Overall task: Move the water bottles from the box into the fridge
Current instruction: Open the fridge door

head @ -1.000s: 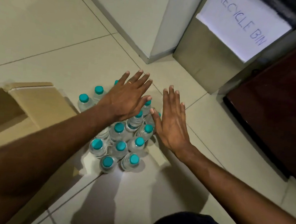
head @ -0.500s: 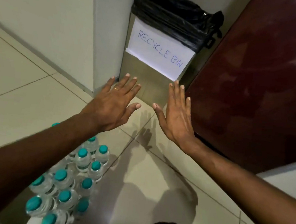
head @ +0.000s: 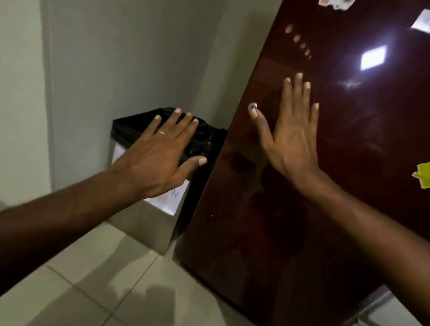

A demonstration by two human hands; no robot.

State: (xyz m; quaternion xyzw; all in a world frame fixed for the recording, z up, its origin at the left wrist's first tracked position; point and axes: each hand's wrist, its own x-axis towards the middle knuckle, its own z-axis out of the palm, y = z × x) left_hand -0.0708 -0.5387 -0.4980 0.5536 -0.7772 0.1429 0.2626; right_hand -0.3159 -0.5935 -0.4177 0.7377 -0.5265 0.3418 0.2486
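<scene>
Both my hands are empty, fingers spread flat. My left hand (head: 157, 156) hovers in front of the black-lined bin (head: 205, 140) by the wall; my right hand (head: 290, 133) is raised before the dark red fridge (head: 337, 202) door, which is closed. I see no bottles.

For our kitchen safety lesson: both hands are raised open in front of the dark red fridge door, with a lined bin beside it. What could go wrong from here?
1. The fridge door is shut and no handle shows, so the right hand may fumble to open it.
2. The bin stands close against the door's edge; the left hand or a swinging door might knock it.
3. Neither hand holds a bottle, so this trip may move nothing.
</scene>
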